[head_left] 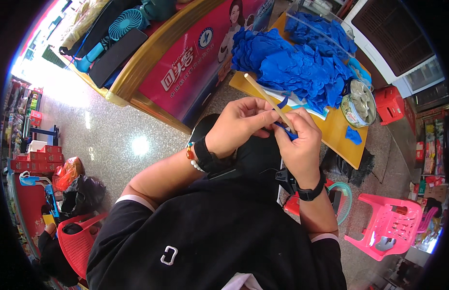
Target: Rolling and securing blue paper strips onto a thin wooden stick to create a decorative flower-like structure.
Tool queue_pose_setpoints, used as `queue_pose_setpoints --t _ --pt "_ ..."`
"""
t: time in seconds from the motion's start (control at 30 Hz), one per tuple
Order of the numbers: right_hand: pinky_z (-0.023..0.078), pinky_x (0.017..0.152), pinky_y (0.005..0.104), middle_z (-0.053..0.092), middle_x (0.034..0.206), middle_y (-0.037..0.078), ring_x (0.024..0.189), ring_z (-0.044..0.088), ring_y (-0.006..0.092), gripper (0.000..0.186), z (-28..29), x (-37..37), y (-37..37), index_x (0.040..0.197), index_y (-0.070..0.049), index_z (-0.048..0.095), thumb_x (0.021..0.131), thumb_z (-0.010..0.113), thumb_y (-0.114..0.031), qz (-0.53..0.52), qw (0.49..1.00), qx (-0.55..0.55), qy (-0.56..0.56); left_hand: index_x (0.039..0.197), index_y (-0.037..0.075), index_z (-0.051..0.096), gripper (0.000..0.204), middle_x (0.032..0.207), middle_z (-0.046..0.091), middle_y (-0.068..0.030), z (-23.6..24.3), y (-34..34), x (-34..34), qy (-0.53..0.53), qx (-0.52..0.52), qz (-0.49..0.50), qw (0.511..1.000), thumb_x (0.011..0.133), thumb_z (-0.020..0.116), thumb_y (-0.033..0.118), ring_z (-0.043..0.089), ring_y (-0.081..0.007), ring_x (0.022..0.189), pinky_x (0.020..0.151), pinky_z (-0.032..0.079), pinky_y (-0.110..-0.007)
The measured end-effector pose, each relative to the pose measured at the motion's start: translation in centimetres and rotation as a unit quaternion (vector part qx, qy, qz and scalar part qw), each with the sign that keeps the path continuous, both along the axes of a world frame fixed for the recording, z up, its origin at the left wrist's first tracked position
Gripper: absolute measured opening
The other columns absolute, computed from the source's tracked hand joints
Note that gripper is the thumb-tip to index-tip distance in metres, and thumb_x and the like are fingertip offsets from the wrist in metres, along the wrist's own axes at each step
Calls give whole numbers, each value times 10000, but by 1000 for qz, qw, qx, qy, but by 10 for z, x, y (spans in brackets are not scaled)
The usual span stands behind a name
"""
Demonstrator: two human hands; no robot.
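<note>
My left hand [243,121] pinches a thin pale wooden stick [256,84] that slants up toward the upper left. My right hand [299,140] is closed around the stick's lower end, close to my left fingers. Narrow blue pieces [283,101] show at the stick beside my fingers, partly hidden by them. Just beyond my hands, a large pile of crinkled blue pieces [301,72] lies on a yellow wooden table [352,157], with a round tin [360,104] at its right and a loose blue piece [354,135] near the edge.
A counter with a pink panel [166,77] holds a blue fan [125,24] at upper left. A pink stool [384,222] stands at right. A red chair [77,244], dark bags [84,195] and part of a person in black [50,251] are at left. Shelves line both sides.
</note>
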State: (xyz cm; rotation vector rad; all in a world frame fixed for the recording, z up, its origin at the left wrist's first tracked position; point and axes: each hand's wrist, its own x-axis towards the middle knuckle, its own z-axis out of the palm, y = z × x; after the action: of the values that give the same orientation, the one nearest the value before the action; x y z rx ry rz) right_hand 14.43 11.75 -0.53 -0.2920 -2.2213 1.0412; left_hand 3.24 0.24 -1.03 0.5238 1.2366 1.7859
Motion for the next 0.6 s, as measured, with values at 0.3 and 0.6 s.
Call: queue_pose_setpoints --t 0.3,0.6 --pt "387 571 162 546 879 -9 667 497 38 271 -8 11 8 1022 7 607 812 722 -121 11 957 -285 59 898 38 619 143 798 633 -20 -13 -2 -14 -106 13 -2 994 921 581 174 618 -95 705 664 536 -261" --pt "438 635 192 640 811 2 704 541 36 166 -3 10 8 923 5 642 860 674 -145 42 915 -400 0 945 24 647 158 847 658 -50 -3 -5 -9 -44 -19 -62 997 854 674 150 644 -116 719 643 545 -249"
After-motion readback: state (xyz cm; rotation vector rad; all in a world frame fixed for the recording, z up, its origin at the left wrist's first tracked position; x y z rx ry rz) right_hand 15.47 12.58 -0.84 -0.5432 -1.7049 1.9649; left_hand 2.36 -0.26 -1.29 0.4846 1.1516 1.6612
